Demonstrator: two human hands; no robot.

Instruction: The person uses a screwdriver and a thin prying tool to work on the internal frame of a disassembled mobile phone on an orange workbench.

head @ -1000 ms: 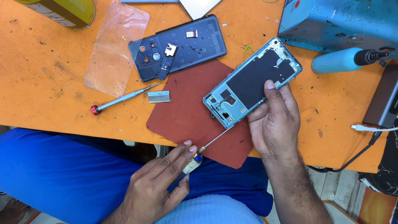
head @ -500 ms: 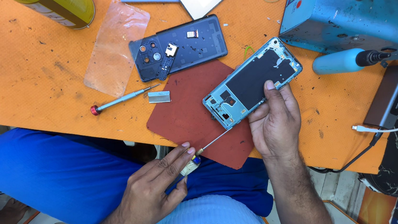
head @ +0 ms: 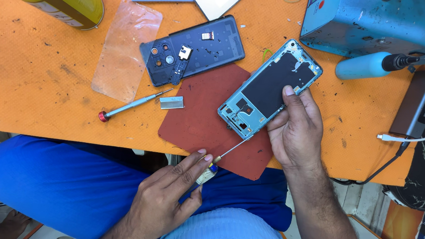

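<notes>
Now we have the phone frame (head: pixel 271 89) pinned by our right hand (head: pixel 296 129), thumb on its black inner plate and the other fingers curled under its lower edge, so that it lies tilted over the red mat (head: pixel 197 118) on the orange table (head: pixel 31 78). Our left hand (head: pixel 164 202) pinches the screwdriver (head: pixel 219 156) by its handle between thumb and forefinger, fingers narrow, and the thin shaft runs up to the frame's lower corner. We judge the tip could slip off a small screw and scratch the board, since the frame is held only at one side and could rock. A loosened screw might also roll off the mat's near edge onto our blue lap. Just beside the mat lie the dark back cover (head: pixel 193 51), a small metal plate (head: pixel 172 102) and a second screwdriver (head: pixel 131 105), all apart from both hands
</notes>
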